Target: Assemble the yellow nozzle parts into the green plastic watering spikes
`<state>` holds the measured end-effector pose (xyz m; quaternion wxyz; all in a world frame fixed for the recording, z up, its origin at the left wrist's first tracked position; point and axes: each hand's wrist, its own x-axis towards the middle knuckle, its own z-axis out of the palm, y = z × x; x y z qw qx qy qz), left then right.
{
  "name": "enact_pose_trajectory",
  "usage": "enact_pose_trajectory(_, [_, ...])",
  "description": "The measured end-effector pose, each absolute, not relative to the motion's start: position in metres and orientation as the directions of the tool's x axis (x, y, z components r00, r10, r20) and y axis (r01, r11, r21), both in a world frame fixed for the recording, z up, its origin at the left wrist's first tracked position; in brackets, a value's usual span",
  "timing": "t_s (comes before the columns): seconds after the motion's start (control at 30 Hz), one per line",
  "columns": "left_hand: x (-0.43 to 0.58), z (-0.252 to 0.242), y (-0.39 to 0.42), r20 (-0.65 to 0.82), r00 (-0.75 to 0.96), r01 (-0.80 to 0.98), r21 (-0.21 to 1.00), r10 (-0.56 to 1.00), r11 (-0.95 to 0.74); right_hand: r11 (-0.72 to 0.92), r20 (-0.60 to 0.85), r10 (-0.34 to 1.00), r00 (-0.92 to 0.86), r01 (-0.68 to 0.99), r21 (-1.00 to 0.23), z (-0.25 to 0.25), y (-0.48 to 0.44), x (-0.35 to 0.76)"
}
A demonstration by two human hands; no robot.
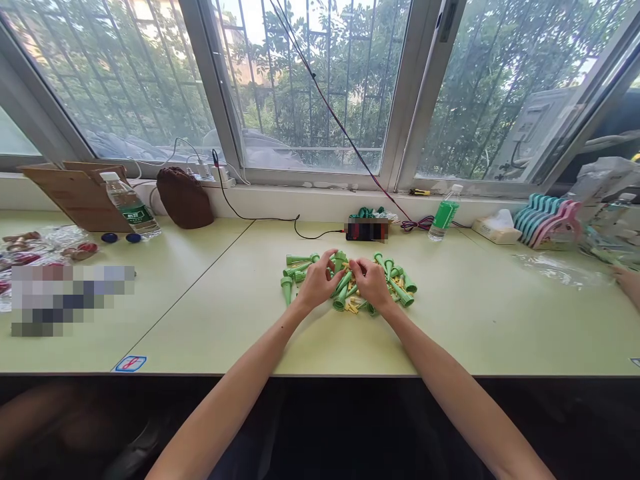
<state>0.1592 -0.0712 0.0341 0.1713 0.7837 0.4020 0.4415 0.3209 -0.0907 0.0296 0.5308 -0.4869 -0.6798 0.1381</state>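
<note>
A pile of green plastic horn-shaped pieces [401, 293] lies on the pale green table, with small yellow plastic pieces [352, 307] scattered among them. Over the left side of the pile, my left hand [319, 280] curls its thumb and index finger around an upright green horn-shaped piece [340, 259]. My right hand [370, 283] is close beside it, fingertips pinched together toward that piece. A bit of yellow shows by the right fingertips, but what they grip is too small to make out.
Behind the pile lies a dark phone-like device [367, 231] on a cable. A green-labelled bottle [445, 215], a tissue box [496, 228] and hangers [547, 222] stand to the right. A brown bag [184, 198] and another bottle [131, 207] stand left. Another person's hand [627, 283] shows at the right edge.
</note>
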Motion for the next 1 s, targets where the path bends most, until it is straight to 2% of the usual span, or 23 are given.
enact_pose_trajectory(0.2, [0.1592, 0.0346, -0.0718, 0.574, 0.307, 0.471, 0.602, 0.759, -0.645, 0.472, 0.578, 0.814, 0.049, 0.523, -0.709, 0.0288, -0.0894, 0.3212])
enact_pose_trajectory(0.43, [0.1586, 0.0391, -0.0737, 0.562, 0.274, 0.462, 0.635, 0.781, -0.619, 0.509, 0.573, 0.819, 0.025, 0.43, -0.746, 0.0315, -0.0927, 0.3197])
enact_pose_trajectory(0.8, [0.1586, 0.0372, -0.0725, 0.533, 0.296, 0.447, 0.656, 0.793, -0.608, 0.479, 0.554, 0.833, 0.001, 0.502, -0.72, 0.0296, -0.0914, 0.3213])
enact_pose_trajectory(1.0, [0.1585, 0.0391, -0.0732, 0.539, 0.297, 0.431, 0.661, 0.788, -0.614, 0.504, 0.561, 0.827, 0.012, 0.427, -0.751, 0.0289, -0.0916, 0.3199])
